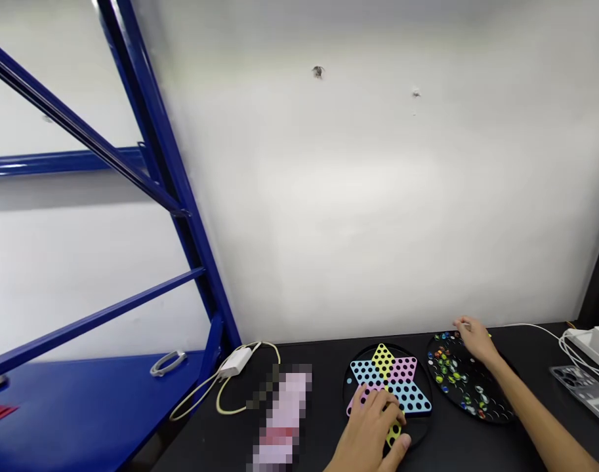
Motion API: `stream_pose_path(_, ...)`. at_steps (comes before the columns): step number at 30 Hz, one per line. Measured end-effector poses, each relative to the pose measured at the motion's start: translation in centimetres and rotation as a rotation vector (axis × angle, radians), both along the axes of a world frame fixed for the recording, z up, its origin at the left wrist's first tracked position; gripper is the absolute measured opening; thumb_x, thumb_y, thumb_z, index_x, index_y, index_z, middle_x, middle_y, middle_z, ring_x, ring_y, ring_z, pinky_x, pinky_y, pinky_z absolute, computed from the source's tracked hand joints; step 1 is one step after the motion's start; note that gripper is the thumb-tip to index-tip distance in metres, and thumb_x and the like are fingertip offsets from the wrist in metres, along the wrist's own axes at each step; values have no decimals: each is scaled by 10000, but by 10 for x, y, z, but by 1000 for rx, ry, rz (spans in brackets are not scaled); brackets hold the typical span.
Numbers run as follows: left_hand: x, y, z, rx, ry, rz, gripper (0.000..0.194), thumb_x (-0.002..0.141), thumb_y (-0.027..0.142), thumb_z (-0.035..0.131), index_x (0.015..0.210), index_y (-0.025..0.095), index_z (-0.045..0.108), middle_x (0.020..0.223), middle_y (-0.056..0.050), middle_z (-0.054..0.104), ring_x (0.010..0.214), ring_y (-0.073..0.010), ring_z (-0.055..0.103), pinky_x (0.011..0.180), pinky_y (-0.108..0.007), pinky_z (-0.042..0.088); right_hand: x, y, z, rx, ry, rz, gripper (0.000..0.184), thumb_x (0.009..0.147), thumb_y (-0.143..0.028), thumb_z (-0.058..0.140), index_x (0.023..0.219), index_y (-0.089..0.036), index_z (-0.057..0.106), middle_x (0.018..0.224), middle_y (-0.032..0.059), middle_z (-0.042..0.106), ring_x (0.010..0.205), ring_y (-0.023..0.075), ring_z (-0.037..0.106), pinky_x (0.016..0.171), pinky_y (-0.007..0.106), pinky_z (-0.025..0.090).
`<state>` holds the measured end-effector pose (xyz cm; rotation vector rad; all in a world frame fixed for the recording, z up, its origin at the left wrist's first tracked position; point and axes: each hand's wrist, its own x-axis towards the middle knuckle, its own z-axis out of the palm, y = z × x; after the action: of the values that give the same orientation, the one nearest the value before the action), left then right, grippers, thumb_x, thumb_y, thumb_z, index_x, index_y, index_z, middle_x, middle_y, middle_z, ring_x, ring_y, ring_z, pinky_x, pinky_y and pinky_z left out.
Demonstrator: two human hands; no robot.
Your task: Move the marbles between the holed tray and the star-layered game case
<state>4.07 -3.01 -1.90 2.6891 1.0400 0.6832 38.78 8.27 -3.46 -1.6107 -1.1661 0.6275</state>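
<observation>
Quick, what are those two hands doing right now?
Left hand: open, over the star-shaped board.
Right hand: fingers bunched above the marble tray; can't tell if it holds anything.

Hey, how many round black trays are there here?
2. The left tray holds the star-shaped board, partly covered by the left hand; the right tray beside it holds loose marbles.
</observation>
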Motion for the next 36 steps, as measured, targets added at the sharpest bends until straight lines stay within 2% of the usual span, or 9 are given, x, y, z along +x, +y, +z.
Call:
stream_pose_path(5,-1,5,-9,28,9,1,196,943,443,509,1002,270,580,1035,-5,614,973,-193,586,1127,-518,283,-14,1,-18,-192,-581,115,206,862,-335,510,990,-244,644,789,65,653,781,270,629,728,356,412)
stream_pose_path(8,0,3,-6,25,6,-6,176,949,412,506,1001,259,576,1042,-19,615,981,-198,581,1121,-516,290,-20,1,-21,-210,-603,114,218,880,-280,478,1017,-223,638,840,97,656,881,300,640,798,389,414)
stream_pose_path(11,2,-1,1,9,-6,12,147,959,362,477,964,242,562,1031,-28,614,977,-198,579,1111,-530,300,-21,1,-16,-171,-460,109,157,870,-301,488,899,-213,615,775,72,628,825,267,632,754,356,435)
stream_pose_path(14,3,-5,15,10,4,15,120,959,321,462,962,244,553,1036,-25,618,990,-196,585,1104,-519,320,-16,-3,-2,-87,-228,123,270,912,-432,403,860,-220,561,747,41,597,621,187,569,599,301,439)
stream_pose_path(17,1,-8,28,-3,36,-2,89,947,296,484,981,263,560,1060,-17,628,1011,-198,596,1109,-486,337,-12,-13,16,65,237,195,346,909,-530,354,925,-235,534,728,2,565,419,104,382,435,256,364)
stream_pose_path(20,1,-10,33,17,30,-4,73,934,288,514,976,267,569,1051,-15,639,1000,-194,605,1107,-454,351,-17,-21,23,128,752,256,262,858,-489,496,870,-228,522,683,-18,550,362,53,272,359,208,266)
stream_pose_path(22,2,-11,33,30,12,15,64,927,273,521,967,262,570,1041,-14,641,998,-196,606,1105,-460,351,-22,-23,23,82,855,235,237,846,-447,549,794,-222,493,603,-45,501,338,33,229,337,184,204)
stream_pose_path(29,3,-15,45,-75,13,11,101,944,256,491,1001,261,573,1100,-19,620,1056,-194,591,1139,-484,303,-13,-40,29,34,645,192,330,835,-467,626,686,-212,479,470,-121,292,359,29,162,387,184,112)
stream_pose_path(36,5,-18,46,-146,8,24,111,943,232,499,1016,260,578,1127,-3,605,1092,-181,564,1166,-509,248,25,-75,33,56,-167,59,364,837,-542,523,701,-213,601,516,-43,422,497,132,366,501,268,284)
